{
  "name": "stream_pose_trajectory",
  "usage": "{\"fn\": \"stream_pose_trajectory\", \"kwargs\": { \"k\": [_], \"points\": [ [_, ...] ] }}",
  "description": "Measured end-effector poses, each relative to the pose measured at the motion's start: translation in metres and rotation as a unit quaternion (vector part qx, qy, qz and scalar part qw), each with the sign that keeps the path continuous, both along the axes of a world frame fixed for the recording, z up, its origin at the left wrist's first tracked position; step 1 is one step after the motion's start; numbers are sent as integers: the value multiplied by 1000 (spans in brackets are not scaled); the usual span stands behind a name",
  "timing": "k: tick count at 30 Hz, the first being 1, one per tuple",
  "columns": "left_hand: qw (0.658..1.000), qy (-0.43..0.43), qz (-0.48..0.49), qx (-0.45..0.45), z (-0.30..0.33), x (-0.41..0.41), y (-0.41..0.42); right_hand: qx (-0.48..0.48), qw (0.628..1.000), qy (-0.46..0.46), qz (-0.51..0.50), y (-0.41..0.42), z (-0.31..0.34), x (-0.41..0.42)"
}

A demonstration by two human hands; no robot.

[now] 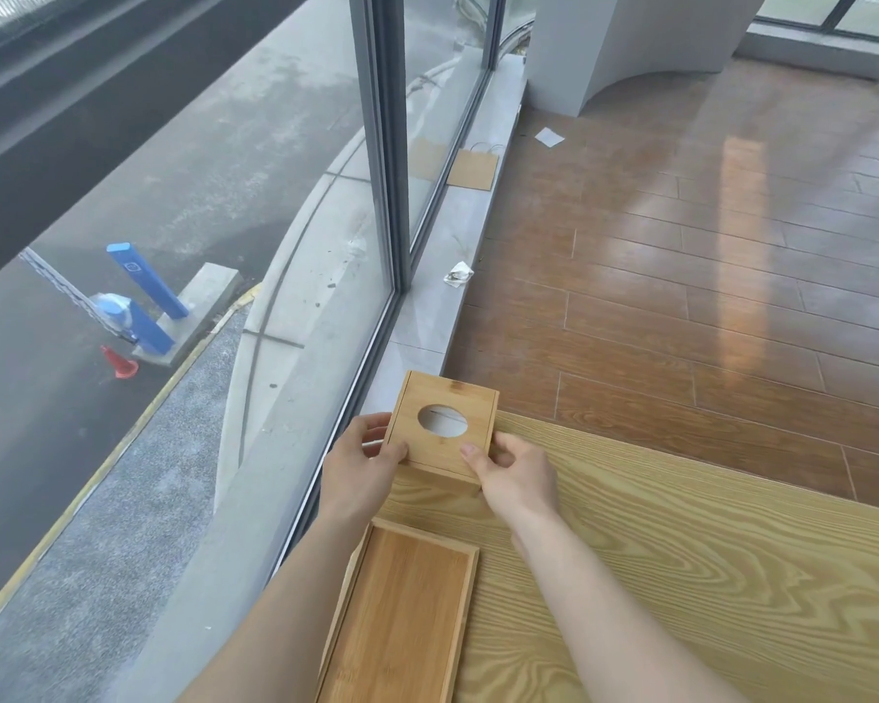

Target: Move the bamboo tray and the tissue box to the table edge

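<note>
A person's two bare hands hold a square bamboo tissue box point(445, 428) at the far left corner of a pale wood-grain desk point(681, 550). The left hand point(361, 461) presses its grip against the box's left side, and the right hand point(516, 474) pinches the near right corner, thumb on the lid. The box has an oval opening on top and sits at the desk's far edge, part of it seeming to overhang.

The bamboo tray point(402, 616) lies empty just nearer the person, along the left edge of the desk, apart from the box.

The step in hand looks like the placing of the tissue box, with the tray seemingly already set. The next move probably calls for squaring the box so it rests fully supported, then letting go.

Nothing else lies on the desk in the way. A floor-length window point(386, 195) runs close along the left, and brown wooden floor point(706, 271) lies beyond, so a slip would drop the box.
</note>
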State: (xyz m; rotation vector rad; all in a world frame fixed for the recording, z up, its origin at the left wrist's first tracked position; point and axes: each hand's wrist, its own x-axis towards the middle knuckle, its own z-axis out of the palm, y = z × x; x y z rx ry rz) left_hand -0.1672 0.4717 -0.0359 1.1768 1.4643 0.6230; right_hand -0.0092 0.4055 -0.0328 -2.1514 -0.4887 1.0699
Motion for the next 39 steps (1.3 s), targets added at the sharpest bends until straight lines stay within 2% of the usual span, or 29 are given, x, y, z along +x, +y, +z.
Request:
{"fn": "stream_pose_trajectory", "kwargs": {
  "k": [15, 31, 34, 39],
  "points": [
    [998, -57, 9, -27, -6, -9, 6, 31, 999, 9, 8, 1, 0, -7],
    [997, -63, -15, -37, -10, -12, 12, 27, 1000, -7, 0, 1, -6, -7],
    [999, -40, -23, -26, -10, -11, 11, 22, 1000, -5, 10, -1, -7, -4],
    [992, 90, -72, 47, -1, -5, 3, -33, 994, -83, 66, -20, 3, 6]
  ]
}}
